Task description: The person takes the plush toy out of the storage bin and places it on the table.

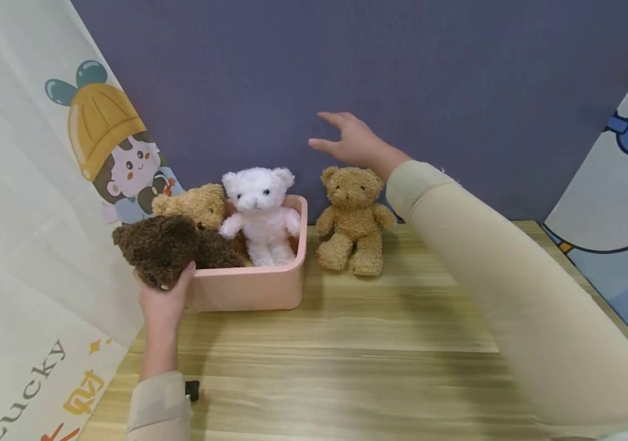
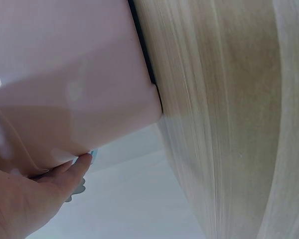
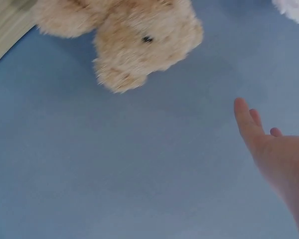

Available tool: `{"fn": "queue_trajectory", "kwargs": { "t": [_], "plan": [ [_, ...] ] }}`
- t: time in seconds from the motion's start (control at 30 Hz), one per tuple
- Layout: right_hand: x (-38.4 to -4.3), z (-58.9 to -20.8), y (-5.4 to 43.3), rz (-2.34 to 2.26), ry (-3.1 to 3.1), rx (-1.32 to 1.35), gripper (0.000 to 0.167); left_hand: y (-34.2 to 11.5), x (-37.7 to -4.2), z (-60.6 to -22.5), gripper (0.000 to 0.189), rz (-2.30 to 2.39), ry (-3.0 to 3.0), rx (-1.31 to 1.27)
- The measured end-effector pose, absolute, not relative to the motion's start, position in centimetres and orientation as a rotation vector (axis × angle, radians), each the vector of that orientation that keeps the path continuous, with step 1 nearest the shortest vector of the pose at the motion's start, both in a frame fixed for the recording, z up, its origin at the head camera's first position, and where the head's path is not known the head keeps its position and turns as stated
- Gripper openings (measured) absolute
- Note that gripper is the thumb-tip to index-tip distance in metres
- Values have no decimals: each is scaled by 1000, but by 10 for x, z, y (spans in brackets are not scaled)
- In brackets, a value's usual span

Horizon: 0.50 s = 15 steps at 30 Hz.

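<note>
My left hand [image 1: 164, 303] grips a dark brown teddy bear [image 1: 160, 245] at the left end of a pink bin [image 1: 248, 291], its thumb against the fur. The bear lies tilted, its body extending over the bin; its far end is hidden. In the left wrist view, fingers [image 2: 72, 174] show beside the bin's outer wall [image 2: 109, 94]. A white teddy bear [image 1: 261, 214] and a tan teddy bear [image 1: 195, 205] are in the bin. My right hand [image 1: 355, 141] hovers, fingers spread, above a second tan teddy bear [image 1: 352, 220] seated right of the bin, not touching it.
The wood-grain table [image 1: 303, 380] runs back to a dark blue wall [image 1: 457, 92]. A white panel with a cartoon figure [image 1: 121, 153] stands close on the left; another printed panel [image 1: 617, 202] is on the right.
</note>
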State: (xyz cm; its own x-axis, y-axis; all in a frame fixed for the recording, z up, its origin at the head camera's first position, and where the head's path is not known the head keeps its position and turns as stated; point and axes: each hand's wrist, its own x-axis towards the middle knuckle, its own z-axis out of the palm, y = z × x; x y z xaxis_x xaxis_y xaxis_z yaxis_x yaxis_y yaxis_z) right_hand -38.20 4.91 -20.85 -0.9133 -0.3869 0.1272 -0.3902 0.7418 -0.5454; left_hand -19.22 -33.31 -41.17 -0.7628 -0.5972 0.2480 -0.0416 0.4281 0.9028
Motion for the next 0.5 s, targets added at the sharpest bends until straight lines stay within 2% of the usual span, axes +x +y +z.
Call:
{"fn": "queue_trajectory", "kwargs": {
  "t": [0.5],
  "plan": [
    [-370, -234, -31, 885, -2986, 851, 84, -337, -195, -411, 111, -1364, -2112, 546]
  ]
}}
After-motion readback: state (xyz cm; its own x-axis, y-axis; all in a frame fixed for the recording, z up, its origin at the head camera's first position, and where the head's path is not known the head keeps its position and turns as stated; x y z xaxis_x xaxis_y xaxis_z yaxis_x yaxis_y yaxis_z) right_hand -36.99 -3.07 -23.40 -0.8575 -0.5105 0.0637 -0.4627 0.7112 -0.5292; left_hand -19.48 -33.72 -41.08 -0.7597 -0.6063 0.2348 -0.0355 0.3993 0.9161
